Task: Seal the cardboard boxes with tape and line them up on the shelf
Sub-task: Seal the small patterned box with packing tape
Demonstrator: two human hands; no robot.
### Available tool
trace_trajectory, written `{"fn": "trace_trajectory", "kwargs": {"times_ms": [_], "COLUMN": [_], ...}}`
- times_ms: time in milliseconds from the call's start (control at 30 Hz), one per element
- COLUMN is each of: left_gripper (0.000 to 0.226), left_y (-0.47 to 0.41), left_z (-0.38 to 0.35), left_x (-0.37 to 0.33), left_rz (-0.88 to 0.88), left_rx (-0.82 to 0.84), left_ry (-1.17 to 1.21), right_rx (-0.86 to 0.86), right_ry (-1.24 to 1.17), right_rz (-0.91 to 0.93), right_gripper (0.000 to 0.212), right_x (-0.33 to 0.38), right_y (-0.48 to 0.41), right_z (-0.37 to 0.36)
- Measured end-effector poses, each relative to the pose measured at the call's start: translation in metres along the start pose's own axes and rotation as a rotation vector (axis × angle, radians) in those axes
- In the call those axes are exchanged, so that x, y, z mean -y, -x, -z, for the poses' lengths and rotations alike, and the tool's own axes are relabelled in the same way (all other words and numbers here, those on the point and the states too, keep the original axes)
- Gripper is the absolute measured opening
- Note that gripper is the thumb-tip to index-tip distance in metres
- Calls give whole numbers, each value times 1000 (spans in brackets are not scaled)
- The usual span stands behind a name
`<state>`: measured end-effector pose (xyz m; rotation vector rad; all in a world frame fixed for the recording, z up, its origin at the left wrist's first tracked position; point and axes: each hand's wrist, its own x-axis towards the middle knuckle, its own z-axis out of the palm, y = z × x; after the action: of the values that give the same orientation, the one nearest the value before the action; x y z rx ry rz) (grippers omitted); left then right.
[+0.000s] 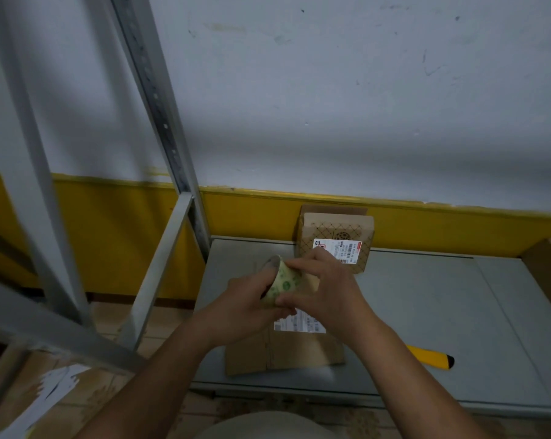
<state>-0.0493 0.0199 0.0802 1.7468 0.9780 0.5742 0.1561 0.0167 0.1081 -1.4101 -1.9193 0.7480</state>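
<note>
I hold the roll of tape (280, 282) in both hands above the shelf (426, 312). My left hand (245, 307) is wrapped around the roll from the left, fingers curled into its core. My right hand (324, 286) pinches the roll's outer face between thumb and fingertips; I cannot tell whether a loose end of tape is caught there.

Directly under my hands lies 1 flat cardboard box (283, 350) near the shelf's front edge, a white label (299, 324) on its top partly covered by my right wrist. My hands and the roll hide the box's far end. Behind it, near the back of the shelf by the yellow wall band (252, 213), sits a 2nd, patterned box (337, 242) with its own label, its lid flap up; my right fingers overlap its lower left corner in view.

A yellow cutter (432, 358) lies on the shelf to the right, partly behind my right forearm. A brown box edge (546, 270) shows at the far right. Grey rack posts (160, 99) stand to the left, with papers (52, 384) on the floor below.
</note>
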Motion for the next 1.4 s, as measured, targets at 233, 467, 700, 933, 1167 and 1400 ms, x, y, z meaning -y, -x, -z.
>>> {"fn": "trace_trajectory", "kwargs": {"times_ms": [233, 467, 700, 933, 1167, 1400], "left_gripper": [40, 40, 36, 24, 34, 35], "left_y": [5, 9, 9, 10, 8, 11], "left_z": [-8, -12, -11, -7, 2, -1], "left_x": [-2, -2, -3, -5, -15, -12], "left_rz": [-124, -166, -150, -161, -192, -179], "left_rx": [-37, -76, -88, -104, -146, -109], "left_ry": [-61, -153, -317, -397, -405, -427], "right_rx": [-95, -121, -26, -96, -218, -110], "right_ry": [94, 139, 97, 107, 50, 91], "right_rz": [138, 212, 125, 155, 239, 197], "right_gripper": [70, 62, 68, 54, 39, 62], "right_x": [-2, -6, 0, 3, -1, 0], "right_y": [3, 9, 5, 7, 13, 9], "right_z": [2, 1, 6, -2, -12, -1]}}
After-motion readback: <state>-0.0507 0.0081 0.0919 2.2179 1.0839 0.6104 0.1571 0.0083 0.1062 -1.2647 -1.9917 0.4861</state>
